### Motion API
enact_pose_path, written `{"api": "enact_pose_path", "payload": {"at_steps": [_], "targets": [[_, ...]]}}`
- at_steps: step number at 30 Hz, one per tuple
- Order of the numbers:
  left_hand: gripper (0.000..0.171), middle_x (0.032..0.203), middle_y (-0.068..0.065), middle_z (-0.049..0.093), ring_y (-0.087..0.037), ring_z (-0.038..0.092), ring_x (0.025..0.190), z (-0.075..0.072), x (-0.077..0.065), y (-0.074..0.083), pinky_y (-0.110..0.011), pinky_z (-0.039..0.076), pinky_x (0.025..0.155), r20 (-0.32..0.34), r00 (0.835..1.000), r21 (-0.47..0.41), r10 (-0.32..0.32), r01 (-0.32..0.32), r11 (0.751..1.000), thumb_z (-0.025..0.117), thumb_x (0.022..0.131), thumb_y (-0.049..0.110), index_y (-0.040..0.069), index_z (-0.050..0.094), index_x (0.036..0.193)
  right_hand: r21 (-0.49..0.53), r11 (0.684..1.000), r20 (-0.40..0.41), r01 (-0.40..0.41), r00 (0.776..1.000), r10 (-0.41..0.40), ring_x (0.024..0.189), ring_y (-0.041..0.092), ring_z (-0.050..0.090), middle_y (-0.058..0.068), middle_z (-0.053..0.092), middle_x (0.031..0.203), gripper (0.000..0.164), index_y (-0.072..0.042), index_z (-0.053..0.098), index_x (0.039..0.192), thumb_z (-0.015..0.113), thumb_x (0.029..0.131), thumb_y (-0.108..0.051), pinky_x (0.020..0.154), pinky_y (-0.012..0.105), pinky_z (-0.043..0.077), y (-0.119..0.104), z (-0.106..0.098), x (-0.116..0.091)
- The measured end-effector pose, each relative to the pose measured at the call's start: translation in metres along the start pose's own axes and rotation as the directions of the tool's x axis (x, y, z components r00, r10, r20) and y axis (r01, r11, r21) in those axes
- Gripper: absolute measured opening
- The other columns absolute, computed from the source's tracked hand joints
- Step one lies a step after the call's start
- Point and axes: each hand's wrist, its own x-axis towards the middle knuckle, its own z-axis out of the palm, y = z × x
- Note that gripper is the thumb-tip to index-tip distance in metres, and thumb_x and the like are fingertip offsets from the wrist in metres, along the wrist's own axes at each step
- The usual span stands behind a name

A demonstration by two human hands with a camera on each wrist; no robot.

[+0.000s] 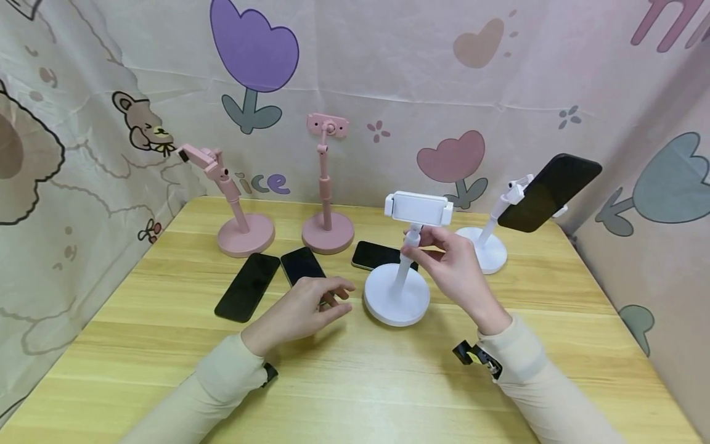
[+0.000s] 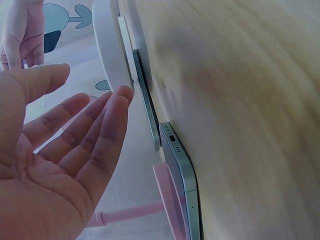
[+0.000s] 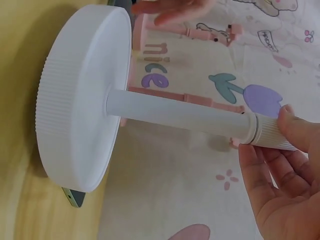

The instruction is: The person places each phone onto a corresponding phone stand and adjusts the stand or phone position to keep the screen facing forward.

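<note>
My right hand [image 1: 457,265] pinches the post of a white phone stand [image 1: 396,296] between thumb and fingers, at the ribbed collar just under its holder. This stand's holder carries no phone. In the right wrist view, the round base [image 3: 85,100] has a ribbed rim; whether it touches the table I cannot tell. Palm inward and fingers loosely bent, my left hand [image 1: 296,311] hovers left of the base and holds nothing. Its fingers partly cover a dark phone [image 1: 302,265] lying behind them. Another phone [image 1: 377,253] lies behind the white stand, partly hidden by it.
A further black phone [image 1: 246,288] lies on the wooden table [image 1: 355,382] at left. Two pink phone stands, one tilted [image 1: 246,234] and one upright [image 1: 327,231], stand at the back. A second white stand [image 1: 488,253] at right holds a black phone [image 1: 549,194]. Patterned cloth [image 1: 366,74] hangs behind.
</note>
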Motion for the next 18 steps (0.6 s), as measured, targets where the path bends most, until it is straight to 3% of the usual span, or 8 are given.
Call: {"api": "enact_pose_path", "payload": {"at_steps": [13, 18], "targets": [[0.03, 0.113, -0.006, 0.079, -0.008, 0.075, 0.09, -0.002, -0.001, 0.0, -0.035, 0.067, 0.084, 0.001, 1.0, -0.013, -0.001, 0.001, 1.0, 0.075, 0.103, 0.02, 0.009, 0.073, 0.131, 0.024, 1.0, 0.034, -0.001, 0.999, 0.001, 0.106, 0.025, 0.077, 0.013, 0.08, 0.109, 0.032, -0.002, 0.076, 0.126, 0.082, 0.095, -0.008, 0.093, 0.03, 0.065, 0.003, 0.009, -0.009], [0.029, 0.113, -0.005, 0.079, -0.007, 0.074, 0.09, -0.002, -0.001, 0.0, -0.029, 0.065, 0.079, 0.005, 1.0, -0.014, -0.001, 0.002, 1.0, 0.074, 0.103, 0.021, 0.01, 0.074, 0.13, 0.038, 0.999, 0.056, 0.011, 0.998, -0.013, 0.104, 0.023, 0.076, 0.012, 0.079, 0.107, 0.031, -0.004, 0.077, 0.125, 0.083, 0.095, -0.007, 0.093, 0.031, 0.066, 0.004, 0.014, -0.011]]}}
